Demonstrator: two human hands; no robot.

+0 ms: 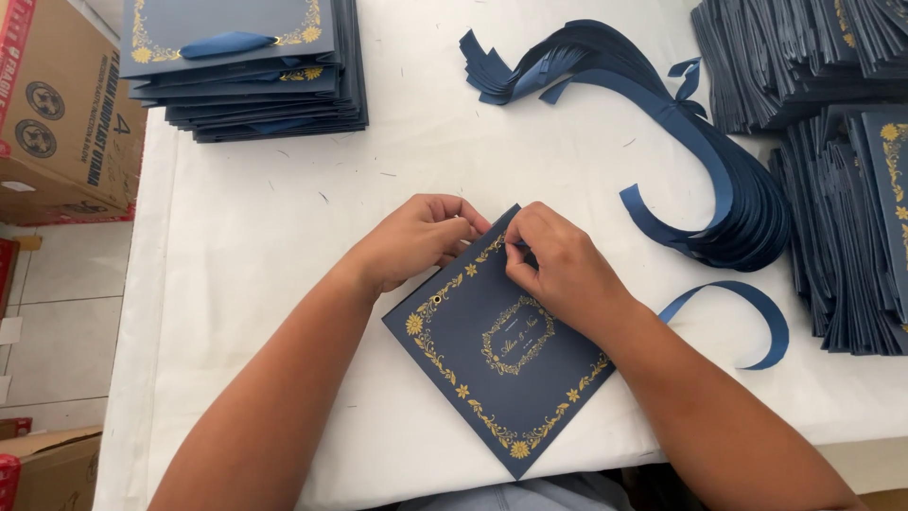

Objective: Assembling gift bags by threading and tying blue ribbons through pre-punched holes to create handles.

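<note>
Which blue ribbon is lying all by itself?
The single curled blue ribbon on the white table, just beside the right hand. The other ribbons lie bunched together in one long bundle farther away.

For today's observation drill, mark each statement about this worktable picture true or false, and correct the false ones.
1. Both hands touch the blue card's top edge. True: the left hand and right hand pinch the card there.
2. The card's border is silver. False: it is gold.
3. A finished stack lies at the far left. True: the stack has a ribbon on top.
4. The loose ribbons are red. False: the ribbons are blue.
5. The table is bare wood. False: a white cloth covers it.
</note>
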